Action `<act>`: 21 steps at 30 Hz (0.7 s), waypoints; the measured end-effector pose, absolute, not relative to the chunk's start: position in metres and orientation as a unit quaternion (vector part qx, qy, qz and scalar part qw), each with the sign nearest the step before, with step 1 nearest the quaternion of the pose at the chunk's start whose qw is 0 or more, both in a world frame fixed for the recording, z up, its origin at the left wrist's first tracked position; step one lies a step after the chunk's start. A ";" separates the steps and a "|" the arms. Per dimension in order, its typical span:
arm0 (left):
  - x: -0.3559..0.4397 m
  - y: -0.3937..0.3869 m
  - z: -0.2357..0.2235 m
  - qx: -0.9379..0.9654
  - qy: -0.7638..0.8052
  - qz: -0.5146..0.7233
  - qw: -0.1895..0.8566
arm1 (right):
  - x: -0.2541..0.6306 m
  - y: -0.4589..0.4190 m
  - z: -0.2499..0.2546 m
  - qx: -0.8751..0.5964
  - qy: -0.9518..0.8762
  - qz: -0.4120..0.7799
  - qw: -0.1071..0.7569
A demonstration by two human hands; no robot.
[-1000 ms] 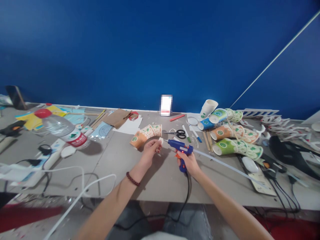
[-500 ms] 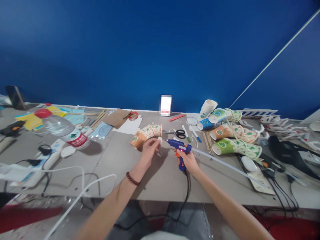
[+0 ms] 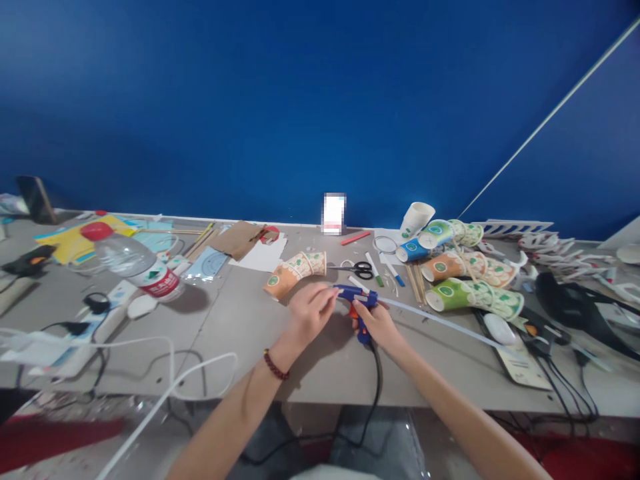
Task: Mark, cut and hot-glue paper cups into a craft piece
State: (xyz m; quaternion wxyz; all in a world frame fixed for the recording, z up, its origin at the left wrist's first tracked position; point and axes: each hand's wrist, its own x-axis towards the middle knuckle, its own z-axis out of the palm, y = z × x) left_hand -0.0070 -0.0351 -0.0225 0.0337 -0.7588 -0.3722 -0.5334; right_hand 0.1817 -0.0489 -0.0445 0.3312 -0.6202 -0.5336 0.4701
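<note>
My right hand is wrapped round the handle of a blue hot glue gun with an orange trigger. A long pale glue stick runs out of its back toward the right. My left hand is closed in a pinch just at the gun's nozzle, holding a small white piece mostly hidden by the fingers. Behind my left hand lies a bent tube of joined paper cups, orange and leaf-patterned. Black-handled scissors rest beyond the gun.
Several more cup tubes lie at the right, near wooden sticks and markers. A bottle leans across the left side beside a power strip. The gun's black cable drops over the table edge. A phone stands against the wall.
My left hand has moved right, bringing its fingertips and the white piece up to the nozzle. The glue gun has shifted slightly left and down, still in my right hand.
</note>
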 end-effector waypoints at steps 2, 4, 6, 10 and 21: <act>-0.008 -0.040 -0.018 -0.798 -0.317 -0.494 0.138 | 0.181 -0.049 -0.042 -0.644 -0.539 0.435 0.326; -0.009 -0.046 -0.009 -0.827 -0.274 -0.441 0.216 | 0.181 -0.051 -0.040 -0.656 -0.552 0.403 0.320; -0.009 -0.054 0.004 -0.844 -0.249 -0.400 0.258 | 0.180 -0.056 -0.040 -0.652 -0.570 0.390 0.312; -0.007 -0.069 0.026 -0.845 -0.273 -0.385 0.251 | 0.176 -0.070 -0.044 -0.645 -0.601 0.375 0.286; -0.011 -0.081 0.022 -0.778 -0.345 -0.460 0.252 | 0.143 -0.090 -0.011 -0.702 -0.688 0.183 0.027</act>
